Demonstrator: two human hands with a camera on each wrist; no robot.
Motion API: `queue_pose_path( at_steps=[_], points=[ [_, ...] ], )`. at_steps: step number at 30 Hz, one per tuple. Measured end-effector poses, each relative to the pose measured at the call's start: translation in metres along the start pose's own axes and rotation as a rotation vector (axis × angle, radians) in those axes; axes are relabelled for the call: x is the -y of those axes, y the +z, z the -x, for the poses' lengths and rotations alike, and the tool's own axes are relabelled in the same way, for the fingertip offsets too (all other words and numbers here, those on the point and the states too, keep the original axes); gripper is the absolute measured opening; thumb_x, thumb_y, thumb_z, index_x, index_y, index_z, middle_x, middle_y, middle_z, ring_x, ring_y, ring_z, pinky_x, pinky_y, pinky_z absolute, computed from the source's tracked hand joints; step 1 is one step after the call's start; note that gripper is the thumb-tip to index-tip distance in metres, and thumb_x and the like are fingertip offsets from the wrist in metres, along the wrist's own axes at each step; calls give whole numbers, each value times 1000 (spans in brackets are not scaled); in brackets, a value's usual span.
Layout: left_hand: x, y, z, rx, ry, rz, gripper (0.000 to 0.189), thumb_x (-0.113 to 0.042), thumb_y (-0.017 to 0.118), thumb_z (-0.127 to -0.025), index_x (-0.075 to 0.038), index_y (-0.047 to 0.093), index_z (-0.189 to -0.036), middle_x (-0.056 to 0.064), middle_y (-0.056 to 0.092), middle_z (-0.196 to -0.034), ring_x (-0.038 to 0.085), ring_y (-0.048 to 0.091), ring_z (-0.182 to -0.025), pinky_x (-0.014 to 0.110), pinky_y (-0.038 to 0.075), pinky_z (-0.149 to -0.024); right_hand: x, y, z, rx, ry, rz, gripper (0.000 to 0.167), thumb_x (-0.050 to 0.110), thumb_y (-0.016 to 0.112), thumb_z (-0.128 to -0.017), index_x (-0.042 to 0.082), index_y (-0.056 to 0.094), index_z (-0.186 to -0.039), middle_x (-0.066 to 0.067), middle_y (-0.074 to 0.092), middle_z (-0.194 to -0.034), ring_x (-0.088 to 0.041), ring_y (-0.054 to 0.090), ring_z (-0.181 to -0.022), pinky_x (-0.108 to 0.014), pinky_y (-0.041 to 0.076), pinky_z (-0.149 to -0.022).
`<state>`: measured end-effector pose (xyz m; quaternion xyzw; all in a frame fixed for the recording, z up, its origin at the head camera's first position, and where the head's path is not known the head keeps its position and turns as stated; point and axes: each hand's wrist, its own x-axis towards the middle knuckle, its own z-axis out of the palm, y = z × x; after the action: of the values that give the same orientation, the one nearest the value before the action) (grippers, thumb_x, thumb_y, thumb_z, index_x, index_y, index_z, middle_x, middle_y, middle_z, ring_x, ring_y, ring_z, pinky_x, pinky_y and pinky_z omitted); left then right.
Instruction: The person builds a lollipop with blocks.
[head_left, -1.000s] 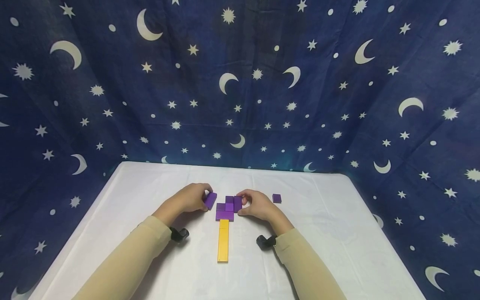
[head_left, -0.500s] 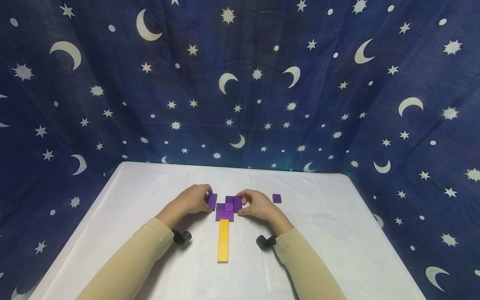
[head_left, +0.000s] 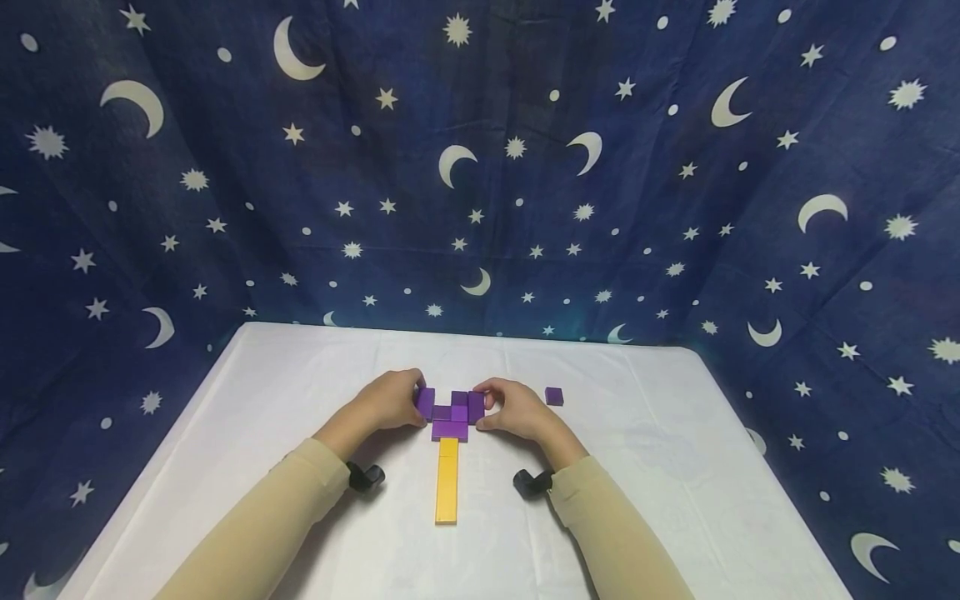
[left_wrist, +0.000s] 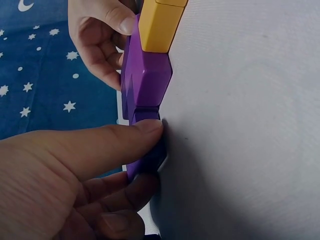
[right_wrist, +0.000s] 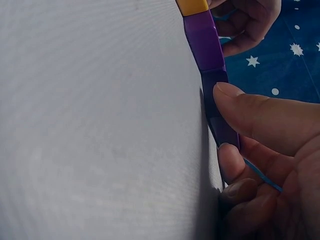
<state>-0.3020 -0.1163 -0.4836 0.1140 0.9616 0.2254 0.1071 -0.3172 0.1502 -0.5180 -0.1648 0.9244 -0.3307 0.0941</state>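
Note:
In the head view, my left hand [head_left: 388, 400] holds an oblong purple block [head_left: 426, 403] between thumb and fingers. It stands at the left end of a group of purple blocks [head_left: 450, 430] and, in the left wrist view, touches the wide purple block [left_wrist: 150, 80]. My right hand [head_left: 522, 410] holds another upright purple block [head_left: 476, 407] at the group's right side, thumb at the near end and fingers at the far end. Below the group runs a yellow strip [head_left: 447, 483] with a seam near its top. My fingers hide parts of both held blocks.
A small square purple block [head_left: 553, 397] lies alone to the right of my right hand. White cloth covers the table [head_left: 645, 500]. A dark blue curtain [head_left: 480, 167] with moons and stars hangs behind and at both sides.
My left hand has moved slightly right and straightened its tilted purple block, bringing it up to the group. My right hand has stayed in place on its block.

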Motion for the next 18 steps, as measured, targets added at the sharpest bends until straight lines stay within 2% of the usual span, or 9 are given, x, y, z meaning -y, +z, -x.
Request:
queue_pose_path(
  at_steps=[7,13,18],
  points=[
    [0,0,2,-4,-3,20,57,-23,98,-75,-7,69,-121,5,76,-101,22,69,-91,49,58,-96,-1,0,0,-2,-8,5,59,21,95,-77,22,72,-132,4,64,-94,-17,57,-94,-42,47,-93],
    [3,0,2,-1,10,53,67,-21,99,-74,-5,66,-130,8,76,-105,22,70,-95,51,58,-101,-1,1,1,0,-11,-7,59,20,95,-78,21,72,-132,5,63,-94,-17,57,-94,-41,46,-94],
    [6,1,2,6,13,76,69,-18,97,-75,-4,65,-135,4,72,-99,21,66,-90,51,57,-100,-2,2,0,-2,-10,5,60,21,95,-78,21,72,-133,5,63,-94,-17,58,-96,-42,46,-94]
  ],
)
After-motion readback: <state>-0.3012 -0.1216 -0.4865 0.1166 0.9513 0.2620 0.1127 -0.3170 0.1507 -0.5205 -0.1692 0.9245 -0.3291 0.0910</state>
